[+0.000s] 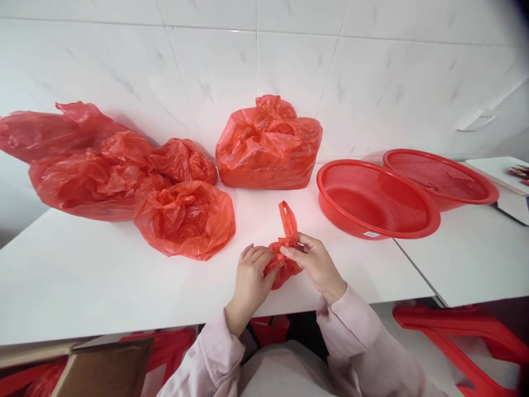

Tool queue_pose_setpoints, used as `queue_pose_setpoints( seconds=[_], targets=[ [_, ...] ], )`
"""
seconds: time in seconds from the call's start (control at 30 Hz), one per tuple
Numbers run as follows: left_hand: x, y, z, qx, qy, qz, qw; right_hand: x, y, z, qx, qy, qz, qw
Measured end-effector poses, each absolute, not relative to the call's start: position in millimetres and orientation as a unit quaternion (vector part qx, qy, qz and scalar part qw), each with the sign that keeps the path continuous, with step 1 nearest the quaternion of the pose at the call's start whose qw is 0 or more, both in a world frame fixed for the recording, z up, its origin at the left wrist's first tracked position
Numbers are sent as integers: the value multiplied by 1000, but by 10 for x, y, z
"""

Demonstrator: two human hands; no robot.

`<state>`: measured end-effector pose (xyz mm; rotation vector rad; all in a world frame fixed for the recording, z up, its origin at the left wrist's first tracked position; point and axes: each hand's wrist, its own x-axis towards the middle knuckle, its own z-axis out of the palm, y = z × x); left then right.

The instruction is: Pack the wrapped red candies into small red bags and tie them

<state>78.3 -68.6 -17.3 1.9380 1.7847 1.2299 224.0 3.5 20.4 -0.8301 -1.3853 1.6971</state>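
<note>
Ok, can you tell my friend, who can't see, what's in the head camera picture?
A person's left hand and right hand hold a small red plastic bag at a white table. Bigger red bags sit behind it and to its left, two red baskets to its right, near a tiled wall.

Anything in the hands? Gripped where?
Yes, a small red plastic bag: left hand at its left side, right hand pinching near the base of its handle loop.

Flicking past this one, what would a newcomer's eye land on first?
Probably the red bags clustered on the left of the table, bright against the white wall. Next, perhaps, two red baskets on the right, the nearer partly hiding the farther. Centre front, the left hand and right hand hold a small red bag.
</note>
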Motion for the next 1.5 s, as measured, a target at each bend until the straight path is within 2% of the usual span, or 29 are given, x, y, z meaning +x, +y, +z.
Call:
queue_pose_setpoints(
  seconds=[0.13,0.2,0.3,0.47,0.53,0.67,0.8,0.97,1.1,1.17,1.3,1.4,1.5],
  targets=[
    [721,-635,-239,662,612,401,160,2451,238,385,-299,-464,630,547],
    [691,-657,-257,650,615,407,186,2558,311,431,-280,-476,614,564],
    [675,-674,-274,621,624,425,211,2606,284,318,-310,-578,557,509],
    [627,-640,-318,619,615,430,232,2513,97,-110,-360,-767,355,395],
    [533,-654,-363,625,611,425,235,2557,112,-221,-362,-776,334,393],
    [232,-784,-508,570,660,441,212,2874,286,-347,-431,-699,359,443],
    [117,-922,-576,527,699,442,194,3110,322,-418,-472,-677,392,406],
    [448,-776,-345,630,666,393,71,2810,150,-289,-416,-796,208,387],
    [587,-521,-139,657,630,398,113,2565,204,-177,-427,-821,169,339],
    [523,-458,-89,635,631,425,138,2606,297,-159,-437,-787,220,376],
    [298,-508,-41,565,634,488,202,2878,409,-114,-465,-648,316,514],
    [221,-575,12,525,624,519,257,2942,295,-6,-465,-601,283,586],
    [255,-580,91,503,613,539,283,2786,60,156,-382,-622,195,655]
  ],
)
